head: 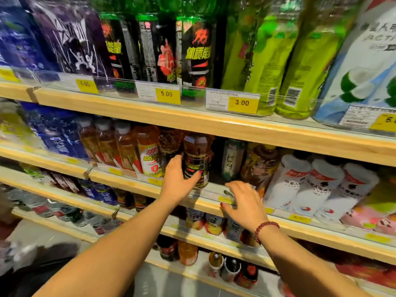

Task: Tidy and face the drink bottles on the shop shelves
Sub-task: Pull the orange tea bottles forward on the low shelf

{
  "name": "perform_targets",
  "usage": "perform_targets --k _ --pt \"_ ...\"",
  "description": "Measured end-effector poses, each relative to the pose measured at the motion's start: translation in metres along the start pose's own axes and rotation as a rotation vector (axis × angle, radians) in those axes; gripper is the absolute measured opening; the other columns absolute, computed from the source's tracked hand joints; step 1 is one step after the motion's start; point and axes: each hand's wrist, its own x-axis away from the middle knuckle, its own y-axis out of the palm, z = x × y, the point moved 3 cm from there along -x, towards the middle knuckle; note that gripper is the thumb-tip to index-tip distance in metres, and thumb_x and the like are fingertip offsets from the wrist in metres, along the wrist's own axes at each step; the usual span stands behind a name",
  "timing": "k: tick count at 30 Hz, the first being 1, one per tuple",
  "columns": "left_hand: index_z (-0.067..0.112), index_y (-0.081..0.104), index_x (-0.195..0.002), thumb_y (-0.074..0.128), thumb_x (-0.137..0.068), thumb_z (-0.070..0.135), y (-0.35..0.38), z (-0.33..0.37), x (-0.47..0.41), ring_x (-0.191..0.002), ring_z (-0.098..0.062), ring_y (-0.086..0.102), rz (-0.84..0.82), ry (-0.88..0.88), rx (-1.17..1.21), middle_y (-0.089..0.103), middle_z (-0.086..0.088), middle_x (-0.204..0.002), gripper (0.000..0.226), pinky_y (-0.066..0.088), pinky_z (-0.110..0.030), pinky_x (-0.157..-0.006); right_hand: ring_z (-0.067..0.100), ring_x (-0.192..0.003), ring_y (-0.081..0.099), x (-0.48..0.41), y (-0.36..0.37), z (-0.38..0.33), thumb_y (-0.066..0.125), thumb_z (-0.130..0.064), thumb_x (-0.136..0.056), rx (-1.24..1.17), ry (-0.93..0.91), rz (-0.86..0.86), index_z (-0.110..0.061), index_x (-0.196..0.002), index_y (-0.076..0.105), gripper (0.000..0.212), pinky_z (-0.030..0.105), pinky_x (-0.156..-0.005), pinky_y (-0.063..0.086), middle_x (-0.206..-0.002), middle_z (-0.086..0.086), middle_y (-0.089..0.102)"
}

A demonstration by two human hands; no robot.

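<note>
The left hand (179, 179) clamps its fingers round an amber bottle (196, 159) at the shelf's (132, 187) front edge. Just beside it the right hand (245, 202), fingers apart, is before a gap in the row.

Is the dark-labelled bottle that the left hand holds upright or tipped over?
Upright: the bottle stands straight on the shelf, the left hand around its label.

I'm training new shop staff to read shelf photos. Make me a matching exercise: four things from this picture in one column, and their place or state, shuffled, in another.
1. left hand
2. right hand
3. lime-green bottles
4. white bottles

A. on the top shelf in view
B. on the second shelf, far right
C. grips the amber bottle
D. fingers spread, holding nothing

Pairs: 1-C, 2-D, 3-A, 4-B
</note>
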Motion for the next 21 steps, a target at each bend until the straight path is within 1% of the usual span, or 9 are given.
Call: perform_targets --k 3,5,6,10,12,14,15,18,21 --pt "0.003 0.044 -0.125 0.069 -0.082 0.038 0.012 -0.005 -0.012 -0.119 -0.030 0.048 -0.004 -0.052 0.040 0.049 -0.014 -0.124 0.061 0.044 -0.045 -0.096 0.020 -0.124 0.042 -0.006 0.010 0.001 0.055 -0.046 -0.087 0.031 0.050 -0.024 -0.023 -0.137 0.040 0.057 0.034 -0.101 0.036 -0.136 -0.003 0.046" --pt "0.002 0.049 -0.110 0.071 -0.080 0.040 0.015 -0.006 -0.017 -0.107 -0.032 0.052 0.062 -0.081 -0.014 0.050 -0.013 -0.109 0.054 0.047 -0.041 -0.085 0.020 -0.120 0.044 -0.009 0.017 0.002 0.055 -0.046 -0.087 0.028 0.077 -0.036 -0.024 -0.134 0.043 0.053 0.033 -0.098 0.038 -0.132 -0.002 0.048" --pt "0.002 0.050 -0.107 0.072 -0.078 0.041 0.016 -0.006 -0.019 -0.101 -0.032 0.054 0.097 -0.097 -0.049 0.050 -0.013 -0.105 0.053 0.047 -0.040 -0.079 0.020 -0.120 0.045 -0.009 0.020 0.003 0.054 -0.047 -0.087 0.017 0.092 -0.045 -0.024 -0.132 0.044 0.051 0.033 -0.097 0.038 -0.130 -0.002 0.049" --pt "0.005 0.052 -0.109 0.075 -0.070 0.050 0.026 -0.001 -0.022 -0.094 -0.033 0.058 0.184 -0.166 -0.163 0.052 -0.013 -0.104 0.063 0.044 -0.035 -0.068 0.017 -0.117 0.048 -0.010 0.033 0.006 0.048 -0.055 -0.087 0.058 0.133 -0.068 -0.028 -0.129 0.047 0.050 0.031 -0.094 0.034 -0.124 -0.005 0.054" --pt "0.004 0.053 -0.103 0.076 -0.068 0.051 0.033 0.001 -0.022 -0.092 -0.034 0.060 0.185 -0.216 -0.201 0.056 -0.013 -0.101 0.064 0.048 -0.037 -0.068 0.018 -0.115 0.049 -0.011 0.037 0.006 0.046 -0.057 -0.087 0.101 0.137 -0.063 -0.027 -0.127 0.051 0.049 0.032 -0.092 0.032 -0.120 -0.005 0.057" --pt "0.003 0.055 -0.100 0.077 -0.065 0.052 0.038 0.002 -0.025 -0.093 -0.034 0.062 0.190 -0.274 -0.202 0.061 -0.014 -0.097 0.064 0.054 -0.041 -0.072 0.019 -0.111 0.051 -0.011 0.039 0.007 0.045 -0.054 -0.090 0.088 0.137 -0.049 -0.025 -0.121 0.056 0.044 0.033 -0.087 0.032 -0.115 -0.004 0.060" --pt "0.003 0.057 -0.097 0.078 -0.064 0.053 0.038 0.002 -0.027 -0.092 -0.034 0.062 0.197 -0.298 -0.196 0.063 -0.014 -0.095 0.064 0.055 -0.041 -0.072 0.019 -0.110 0.052 -0.012 0.039 0.008 0.045 -0.051 -0.091 0.063 0.136 -0.040 -0.025 -0.118 0.058 0.039 0.032 -0.085 0.030 -0.112 -0.004 0.061" --pt "0.004 0.056 -0.094 0.080 -0.057 0.056 0.037 0.000 -0.030 -0.090 -0.034 0.063 0.244 -0.307 -0.165 0.065 -0.014 -0.090 0.068 0.049 -0.036 -0.070 0.016 -0.105 0.052 -0.015 0.035 0.009 0.044 -0.041 -0.095 -0.021 0.153 -0.006 -0.026 -0.105 0.063 0.026 0.028 -0.074 0.021 -0.102 -0.007 0.062" --pt "0.008 0.051 -0.090 0.083 -0.055 0.054 0.033 -0.002 -0.029 -0.090 -0.035 0.062 0.241 -0.306 -0.088 0.064 -0.013 -0.090 0.066 0.048 -0.036 -0.070 0.017 -0.102 0.052 -0.016 0.034 0.008 0.043 -0.036 -0.096 -0.031 0.168 0.014 -0.026 -0.099 0.063 0.022 0.028 -0.071 0.016 -0.098 -0.006 0.061"
